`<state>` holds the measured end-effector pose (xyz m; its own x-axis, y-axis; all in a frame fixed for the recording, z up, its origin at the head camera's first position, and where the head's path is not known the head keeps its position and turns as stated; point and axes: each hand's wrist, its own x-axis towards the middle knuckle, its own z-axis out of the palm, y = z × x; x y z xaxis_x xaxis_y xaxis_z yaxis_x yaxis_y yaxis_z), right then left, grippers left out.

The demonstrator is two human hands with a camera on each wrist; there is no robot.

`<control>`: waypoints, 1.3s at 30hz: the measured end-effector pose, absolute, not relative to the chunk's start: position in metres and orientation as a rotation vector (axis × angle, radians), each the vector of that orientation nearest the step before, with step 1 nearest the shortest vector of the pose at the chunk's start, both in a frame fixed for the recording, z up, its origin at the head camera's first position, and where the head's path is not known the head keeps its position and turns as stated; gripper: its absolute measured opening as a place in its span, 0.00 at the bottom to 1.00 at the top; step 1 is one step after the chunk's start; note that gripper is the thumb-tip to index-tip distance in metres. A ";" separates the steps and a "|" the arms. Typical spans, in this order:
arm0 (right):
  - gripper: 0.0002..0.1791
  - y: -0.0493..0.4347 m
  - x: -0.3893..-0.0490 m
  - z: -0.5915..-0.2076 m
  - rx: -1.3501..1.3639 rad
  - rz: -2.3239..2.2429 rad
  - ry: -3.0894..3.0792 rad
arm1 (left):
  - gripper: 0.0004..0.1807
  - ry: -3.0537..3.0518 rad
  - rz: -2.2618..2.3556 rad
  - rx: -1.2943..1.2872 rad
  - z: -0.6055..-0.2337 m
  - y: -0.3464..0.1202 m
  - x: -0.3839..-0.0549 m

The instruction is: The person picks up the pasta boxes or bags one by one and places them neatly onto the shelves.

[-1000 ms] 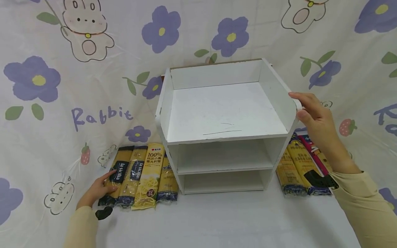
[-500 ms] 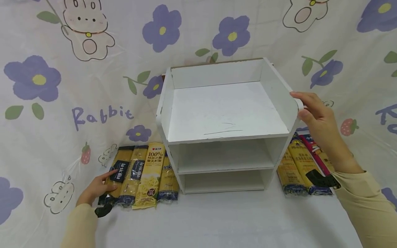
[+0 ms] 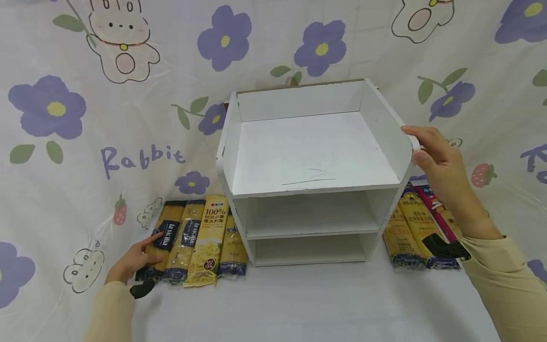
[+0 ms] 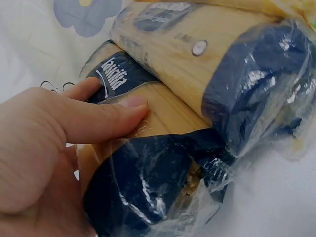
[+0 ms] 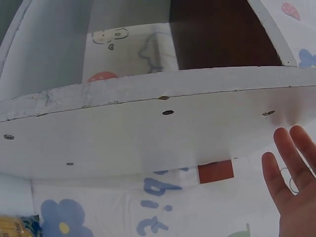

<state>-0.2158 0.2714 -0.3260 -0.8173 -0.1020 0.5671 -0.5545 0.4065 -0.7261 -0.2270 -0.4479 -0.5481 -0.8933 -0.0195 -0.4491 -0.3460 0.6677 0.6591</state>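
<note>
My left hand [image 3: 130, 261] grips the leftmost pack of spaghetti [image 4: 170, 111], a clear bag with a dark blue label. In the left wrist view, the thumb lies across its top and the other fingers go round its far side, partly hidden. The pack lies at the end of a row. At the right, my right hand [image 3: 446, 171] rests on the upper front corner of a white shelf unit [image 3: 316, 147], index finger over the side panel's edge and thumb at its front. Several straight fingers [image 5: 289, 158] show beside that panel's outer face in the right wrist view.
Beside the held pack lie a second blue-labelled pack [image 3: 185, 240], a yellow pack [image 3: 208, 242] and another pasta pack [image 3: 232, 247] against the unit. More pasta packs [image 3: 403, 237] lie right of it, partly behind my right arm. A printed cloth [image 3: 256, 47] hangs behind.
The head view has shifted slightly. Both hands keep their places, the left on the spaghetti pack and the right on the shelf unit's corner.
</note>
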 end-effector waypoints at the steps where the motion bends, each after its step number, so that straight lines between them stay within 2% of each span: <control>1: 0.24 0.272 -0.216 -0.326 0.559 1.397 -2.232 | 0.46 2.475 1.116 -0.297 -0.548 -0.447 -0.226; 8: 0.24 0.271 -0.216 -0.326 0.574 1.401 -2.224 | 0.43 2.445 1.261 -0.384 -0.547 -0.444 -0.220; 16: 0.24 0.272 -0.215 -0.326 0.556 1.410 -2.227 | 0.41 2.497 1.319 -0.324 -0.543 -0.440 -0.219; 39: 0.23 0.270 -0.216 -0.327 0.550 1.395 -2.223 | 0.45 2.582 1.578 -0.308 -0.512 -0.413 -0.198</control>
<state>-0.2161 0.2701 -0.3268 -0.8160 -0.0914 0.5708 -0.5537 0.4071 -0.7264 -0.1982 -0.4128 -0.5116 -0.9745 -0.1199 -0.1898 -0.2236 0.4428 0.8683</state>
